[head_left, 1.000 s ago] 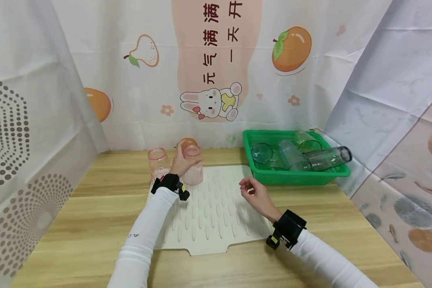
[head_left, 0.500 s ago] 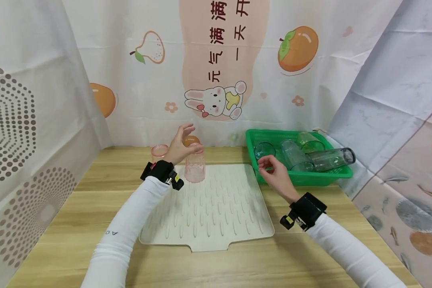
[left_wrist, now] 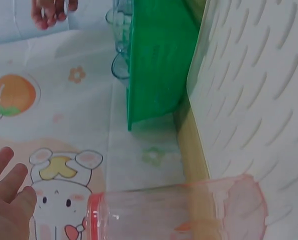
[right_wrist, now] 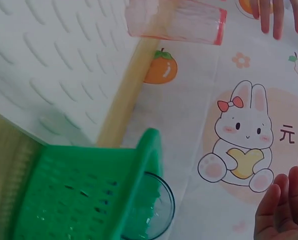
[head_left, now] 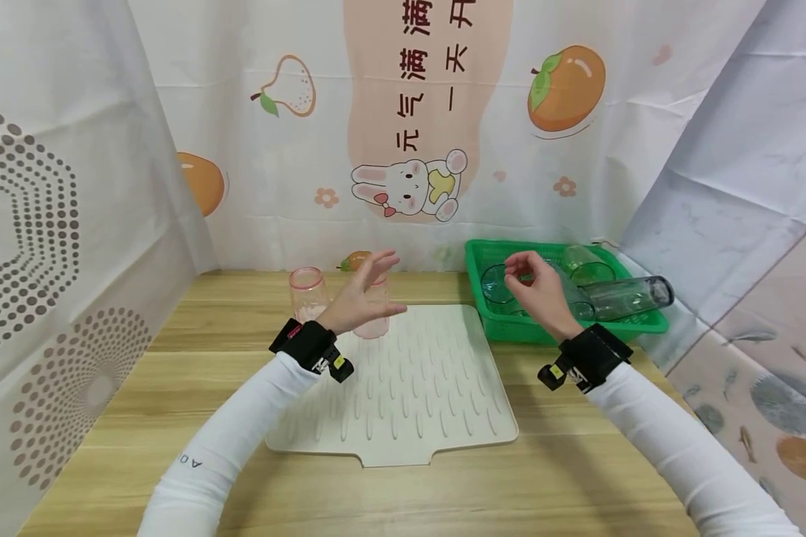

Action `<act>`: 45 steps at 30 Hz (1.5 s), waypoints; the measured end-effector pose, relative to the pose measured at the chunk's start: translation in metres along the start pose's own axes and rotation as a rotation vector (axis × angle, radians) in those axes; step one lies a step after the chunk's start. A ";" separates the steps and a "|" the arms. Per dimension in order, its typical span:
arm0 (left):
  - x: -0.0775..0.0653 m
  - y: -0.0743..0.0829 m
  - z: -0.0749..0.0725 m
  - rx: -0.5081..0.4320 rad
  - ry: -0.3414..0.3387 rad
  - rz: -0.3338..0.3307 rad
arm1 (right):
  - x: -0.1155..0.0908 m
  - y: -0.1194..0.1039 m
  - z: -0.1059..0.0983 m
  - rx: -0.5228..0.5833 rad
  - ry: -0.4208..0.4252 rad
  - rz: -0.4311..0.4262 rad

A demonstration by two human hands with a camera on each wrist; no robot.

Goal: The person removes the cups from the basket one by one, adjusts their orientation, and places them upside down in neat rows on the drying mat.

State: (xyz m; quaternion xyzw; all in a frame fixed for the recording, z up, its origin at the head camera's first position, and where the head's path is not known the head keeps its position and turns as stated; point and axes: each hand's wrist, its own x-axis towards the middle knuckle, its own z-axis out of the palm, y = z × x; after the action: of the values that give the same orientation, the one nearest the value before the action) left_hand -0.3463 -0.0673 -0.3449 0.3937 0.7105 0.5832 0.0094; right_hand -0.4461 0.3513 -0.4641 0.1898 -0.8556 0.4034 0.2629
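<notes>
Two pink glasses stand upright at the back left, one glass (head_left: 307,289) left of the other glass (head_left: 374,327), which is on the white ribbed drying mat (head_left: 410,395). My left hand (head_left: 356,302) hovers in front of that second glass and partly hides it, fingers spread and thumb apart, holding nothing. In the left wrist view, clear space shows between the fingers (left_wrist: 20,190) and that pink glass (left_wrist: 154,212). Above the near left part of the green basket (head_left: 510,328) is my right hand (head_left: 540,292), its fingers loosely bent with nothing between them.
Several glasses lie in the basket: a bluish glass (head_left: 495,285), a yellow-green glass (head_left: 589,266) and a grey glass (head_left: 633,298) jutting over the right rim. A printed curtain (head_left: 262,201) closes off the back of the wooden table (head_left: 195,358).
My left hand has let go of the second pink glass and lifted off its rim. The right hand has moved right and farther in, from over the mat to over the basket.
</notes>
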 end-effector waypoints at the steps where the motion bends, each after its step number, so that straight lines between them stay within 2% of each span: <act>1: -0.003 0.001 0.002 0.006 -0.014 0.005 | 0.004 0.002 -0.001 -0.009 0.008 0.002; 5: -0.012 0.004 0.007 0.020 -0.055 -0.001 | 0.019 0.002 -0.008 0.000 0.022 0.020; 12: -0.025 -0.022 0.014 0.048 -0.076 0.014 | 0.046 0.025 -0.013 -0.027 0.029 0.051; 16: -0.032 -0.026 0.017 0.060 -0.101 0.039 | 0.059 0.034 -0.012 -0.053 0.054 0.041; 19: -0.036 -0.026 0.021 0.067 -0.127 0.054 | 0.063 0.011 -0.018 -0.001 0.021 0.085; 22: -0.039 -0.026 0.025 0.058 -0.157 0.053 | 0.060 -0.048 -0.030 0.002 -0.089 0.148; 24: -0.040 -0.027 0.029 0.045 -0.171 0.049 | 0.058 -0.089 -0.037 -0.058 -0.184 0.183; 25: -0.041 -0.027 0.030 0.042 -0.174 0.046 | 0.057 -0.091 -0.038 -0.085 -0.202 0.147; 26: -0.042 -0.028 0.032 0.042 -0.176 0.042 | 0.057 -0.103 -0.040 -0.114 -0.249 0.151; 27: -0.042 -0.029 0.033 0.042 -0.175 0.040 | 0.062 -0.082 -0.039 -0.128 -0.278 0.127; 31: -0.046 -0.032 0.034 0.040 -0.173 0.035 | 0.070 -0.082 -0.034 -0.191 -0.371 0.121; 32: -0.047 -0.033 0.034 0.037 -0.175 0.034 | 0.073 -0.089 -0.034 -0.214 -0.413 0.157; 33: -0.048 -0.033 0.033 0.032 -0.178 0.030 | 0.076 -0.087 -0.032 -0.233 -0.434 0.155; 34: -0.049 -0.033 0.033 0.029 -0.182 0.025 | 0.076 -0.111 -0.032 -0.258 -0.461 0.178; 42: -0.055 -0.037 0.032 -0.035 -0.189 0.025 | 0.093 -0.091 -0.024 -0.372 -0.655 0.168; 45: -0.059 -0.040 0.033 -0.041 -0.193 0.018 | 0.093 -0.086 -0.020 -0.405 -0.701 0.208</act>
State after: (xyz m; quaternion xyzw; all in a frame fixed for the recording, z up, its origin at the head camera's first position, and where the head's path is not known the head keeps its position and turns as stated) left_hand -0.3120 -0.0742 -0.4145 0.4540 0.6907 0.5571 0.0807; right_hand -0.4676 0.3049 -0.3466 0.1726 -0.9700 0.1625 -0.0545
